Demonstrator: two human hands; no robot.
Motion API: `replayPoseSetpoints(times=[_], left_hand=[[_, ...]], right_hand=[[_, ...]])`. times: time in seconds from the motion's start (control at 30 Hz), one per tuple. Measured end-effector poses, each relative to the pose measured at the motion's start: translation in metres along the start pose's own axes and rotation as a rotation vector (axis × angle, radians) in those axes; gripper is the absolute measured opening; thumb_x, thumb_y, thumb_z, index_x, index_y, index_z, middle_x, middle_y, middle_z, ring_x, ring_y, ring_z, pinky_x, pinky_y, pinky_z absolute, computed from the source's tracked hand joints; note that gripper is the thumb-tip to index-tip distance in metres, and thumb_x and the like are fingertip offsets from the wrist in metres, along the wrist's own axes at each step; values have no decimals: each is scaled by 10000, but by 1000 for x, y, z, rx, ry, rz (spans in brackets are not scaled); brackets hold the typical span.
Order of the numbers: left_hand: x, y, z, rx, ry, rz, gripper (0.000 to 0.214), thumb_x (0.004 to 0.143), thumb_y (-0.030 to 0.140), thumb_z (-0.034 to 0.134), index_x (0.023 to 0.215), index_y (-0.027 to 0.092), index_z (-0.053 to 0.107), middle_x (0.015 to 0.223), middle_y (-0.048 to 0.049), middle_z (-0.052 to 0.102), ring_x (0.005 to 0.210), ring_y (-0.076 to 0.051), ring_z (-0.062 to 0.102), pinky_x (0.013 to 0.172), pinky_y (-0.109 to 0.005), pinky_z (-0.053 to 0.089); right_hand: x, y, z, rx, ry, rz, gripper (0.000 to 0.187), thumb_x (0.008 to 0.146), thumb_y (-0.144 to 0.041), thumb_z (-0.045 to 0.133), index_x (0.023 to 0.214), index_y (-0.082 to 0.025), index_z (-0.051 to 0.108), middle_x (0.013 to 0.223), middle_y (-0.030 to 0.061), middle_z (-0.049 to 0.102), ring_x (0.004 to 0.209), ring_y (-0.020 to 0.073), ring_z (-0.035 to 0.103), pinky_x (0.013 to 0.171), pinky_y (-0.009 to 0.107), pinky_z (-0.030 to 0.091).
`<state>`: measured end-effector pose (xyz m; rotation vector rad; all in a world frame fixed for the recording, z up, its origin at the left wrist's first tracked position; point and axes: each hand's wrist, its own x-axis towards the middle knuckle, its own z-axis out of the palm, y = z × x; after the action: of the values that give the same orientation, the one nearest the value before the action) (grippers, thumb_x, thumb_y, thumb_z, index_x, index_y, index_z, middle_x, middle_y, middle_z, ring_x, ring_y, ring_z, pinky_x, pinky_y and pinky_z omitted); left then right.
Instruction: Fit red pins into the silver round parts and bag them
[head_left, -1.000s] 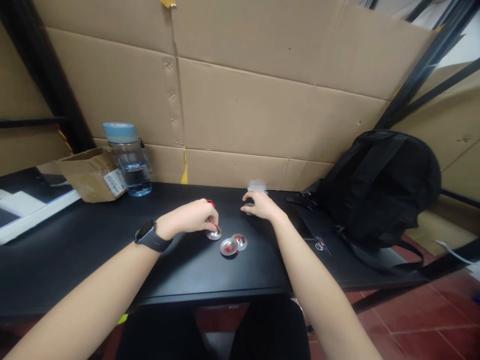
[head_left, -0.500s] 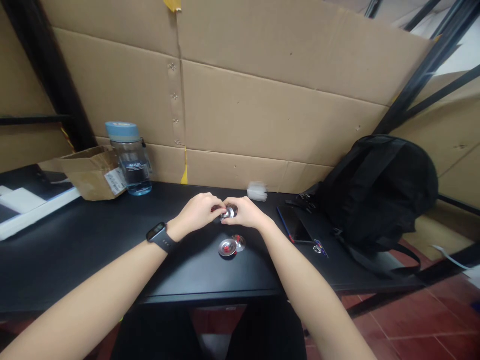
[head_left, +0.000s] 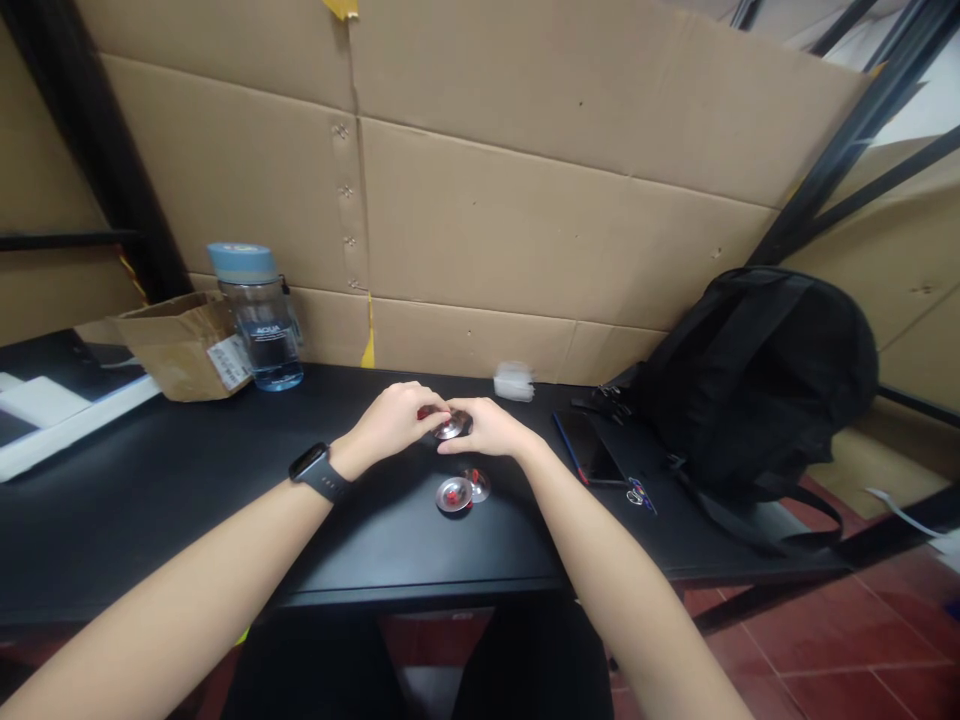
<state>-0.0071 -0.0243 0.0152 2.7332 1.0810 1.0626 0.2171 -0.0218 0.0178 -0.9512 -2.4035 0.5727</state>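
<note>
Small shiny dished metal discs with red parts, which look like finger cymbals, lie between and in front of my hands. My left hand (head_left: 403, 420) pinches one finger cymbal (head_left: 450, 430) with thumb and fingertips, a bit of red showing beneath the fingers. Curved around the right side of the same piece is my right hand (head_left: 487, 427), its thumb below and fingers above. Its fingertips are partly hidden behind the metal. Nearer to me, another finger cymbal (head_left: 454, 494) rests on the black table, overlapping one more cymbal (head_left: 478, 484).
A phone (head_left: 590, 449), a keyring (head_left: 640, 495) and a black backpack (head_left: 757, 390) are on the right. Behind my hands sits a small clear plastic packet (head_left: 514, 381). To the left stand a water bottle (head_left: 266, 325) and an open cardboard box (head_left: 187, 350). Cardboard (head_left: 525, 220) walls the back.
The cymbal between my hands has tilted, with its face now turned more downward toward me. My right thumb and fingers have spread slightly. The pair on the table has stayed put.
</note>
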Motion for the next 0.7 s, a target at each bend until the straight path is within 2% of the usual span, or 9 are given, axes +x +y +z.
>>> replayPoseSetpoints(times=[0.13,0.3,0.4,0.6,0.7], left_hand=[[0,0,-1,-4,-25,28,132,960,305,687,929,260,808,868,-32,775,831,-210,675,788,-319,500],[1,-1,-2,12,-17,27,122,955,301,699,934,252,808,871,-35,776,838,-211,673,793,-322,499],[1,-2,-2,28,-21,52,122,957,296,699,940,248,810,883,-34,781,855,-212,676,807,-326,494],[1,1,-1,52,-28,121,112,953,276,699,938,241,805,908,-25,792,880,-215,687,835,-341,479],[1,6,-5,-13,44,70,154,971,307,667,930,224,790,918,-27,792,841,-199,688,807,-319,487]], right_hand=[[-1,1,-1,25,-83,39,411,769,-490,844,1087,-240,769,952,12,776,825,207,710,742,280,501],[-1,2,-1,43,-60,54,464,744,-534,854,1093,-243,759,921,1,769,791,187,697,709,263,490],[-1,1,-2,38,-62,70,417,816,-536,792,1108,-241,762,900,-2,762,765,164,683,698,248,478],[1,-1,0,-76,-20,48,368,804,-403,809,1111,-207,756,919,22,761,759,153,680,693,235,454],[1,-2,0,-138,72,46,280,809,-366,785,1039,-208,766,869,17,764,715,149,668,669,236,444]])
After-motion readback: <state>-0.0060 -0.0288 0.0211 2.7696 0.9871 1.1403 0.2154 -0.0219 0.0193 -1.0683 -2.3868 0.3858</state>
